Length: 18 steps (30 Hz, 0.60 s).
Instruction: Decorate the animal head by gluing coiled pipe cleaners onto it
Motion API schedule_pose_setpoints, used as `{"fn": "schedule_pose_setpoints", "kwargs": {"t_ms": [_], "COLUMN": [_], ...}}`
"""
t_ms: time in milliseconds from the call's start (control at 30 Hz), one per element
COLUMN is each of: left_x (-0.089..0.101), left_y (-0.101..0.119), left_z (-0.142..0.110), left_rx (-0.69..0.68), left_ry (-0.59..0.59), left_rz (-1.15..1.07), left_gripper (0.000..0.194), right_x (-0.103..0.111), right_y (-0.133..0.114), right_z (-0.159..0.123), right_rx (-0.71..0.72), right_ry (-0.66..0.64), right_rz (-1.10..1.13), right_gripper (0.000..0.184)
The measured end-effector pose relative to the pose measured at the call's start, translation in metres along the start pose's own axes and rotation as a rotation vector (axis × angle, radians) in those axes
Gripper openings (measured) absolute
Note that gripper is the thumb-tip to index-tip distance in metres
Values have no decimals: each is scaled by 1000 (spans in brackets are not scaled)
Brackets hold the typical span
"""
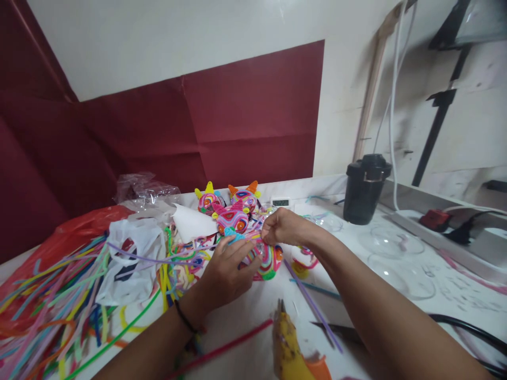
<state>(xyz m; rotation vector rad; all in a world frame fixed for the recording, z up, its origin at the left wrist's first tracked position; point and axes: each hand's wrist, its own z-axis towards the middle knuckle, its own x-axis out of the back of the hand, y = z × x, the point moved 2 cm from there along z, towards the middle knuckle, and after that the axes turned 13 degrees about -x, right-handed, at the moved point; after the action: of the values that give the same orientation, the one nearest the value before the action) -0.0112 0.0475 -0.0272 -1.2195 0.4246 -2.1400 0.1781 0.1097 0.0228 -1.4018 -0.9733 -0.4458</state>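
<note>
My left hand (226,272) rests on the near left side of a round ornament (266,259) covered in coiled pink, green and blue pipe cleaners, fingers curved against it. My right hand (282,227) is closed in a pinch at the ornament's top edge, on a piece too small to name. Three finished colourful ornaments with horns (232,207) stand just behind. A yellow glue gun (288,345) lies close to me on the white table (447,301).
A heap of loose pipe cleaners (59,306) and plastic bags (127,258) fills the left. Clear plastic domes (396,248) sit at the right, a black container (363,187) behind them. Dark scissors (336,330) and a black cable (471,330) lie near my right arm.
</note>
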Motion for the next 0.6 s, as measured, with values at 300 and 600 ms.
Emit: {"fn": "schedule_pose_setpoints", "kwargs": {"t_ms": [300,600], "left_x": [4,6], "left_y": [0,1], "left_z": [3,4], "left_rx": [2,-3], "left_ry": [12,15], "left_rz": [-3,10], "left_gripper": [32,32], "right_x": [-2,-1], "right_y": [2,0], "right_z": [1,-1], "right_rx": [-7,-19], "right_ry": [-27,-49], "right_rz": [9,11], "right_gripper": [17,14]}}
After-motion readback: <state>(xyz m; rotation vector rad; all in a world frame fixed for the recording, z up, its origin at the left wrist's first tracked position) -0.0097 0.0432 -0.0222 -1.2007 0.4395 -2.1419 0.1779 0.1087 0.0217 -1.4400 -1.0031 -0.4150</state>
